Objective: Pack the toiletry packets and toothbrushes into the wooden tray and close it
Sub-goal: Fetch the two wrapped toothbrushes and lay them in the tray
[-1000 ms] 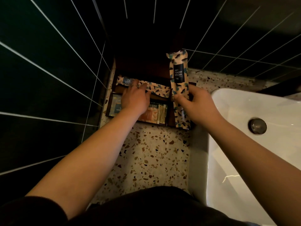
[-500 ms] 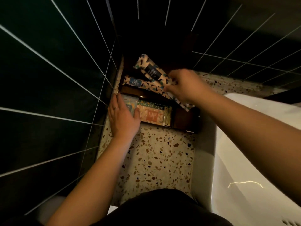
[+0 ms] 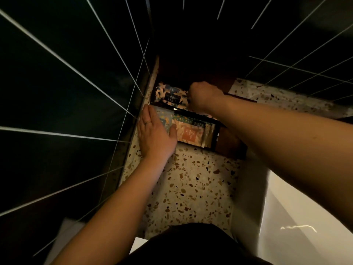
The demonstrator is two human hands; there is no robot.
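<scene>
Dark green wall tiles (image 3: 57, 77) with pale grout lines fill the left and the top of the view, and there's the white basin (image 3: 305, 226) down at the lower right. Between them runs the speckled terrazzo counter (image 3: 194, 184), and tucked into its far corner against the tiles sits the wooden tray (image 3: 232, 145), open, with its dark lid (image 3: 191, 73) standing up behind it.

Into the tray now: the near compartment holds the flat toiletry packets (image 3: 189, 133), an orange one up front with paler ones stacked beside it, standing on edge. The far compartment holds the patterned toothbrush pack (image 3: 171, 97), lying across with its dark label facing up; a second patterned pack seems to lie under it, hard to be sure in this light.

The left hand (image 3: 155, 135) lies flat on the tray's near left corner, fingers straight and together, thumb spread out against the packets, gripping nothing. The right hand (image 3: 203, 97) reaches across over the far compartment, curled into a loose fist at the right end of the toothbrush pack; its fingertips are tucked out of sight, so whether they pinch the pack, I can't tell.
</scene>
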